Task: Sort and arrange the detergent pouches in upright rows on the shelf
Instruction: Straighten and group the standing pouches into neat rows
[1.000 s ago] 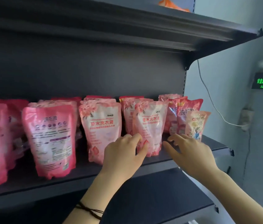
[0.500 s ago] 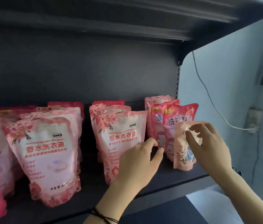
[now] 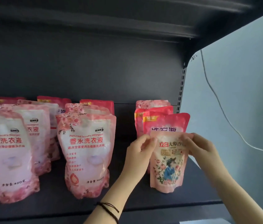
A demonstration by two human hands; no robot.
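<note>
Standing upright near the right end of the shelf point(image 3: 199, 194), the small floral pouch point(image 3: 168, 170) is held by its top corners: the left hand point(image 3: 139, 156) pinches the left one between thumb and fingers, and the right hand point(image 3: 203, 149) pinches the right. Darker pink pouches point(image 3: 164, 122) stand just behind it, pale pouches point(image 3: 85, 152) further left

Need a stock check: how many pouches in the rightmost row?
4: the held floral pouch in front, two dark-pink NEW pouches behind, a pale pink pouch at the back; more may be hidden.
</note>
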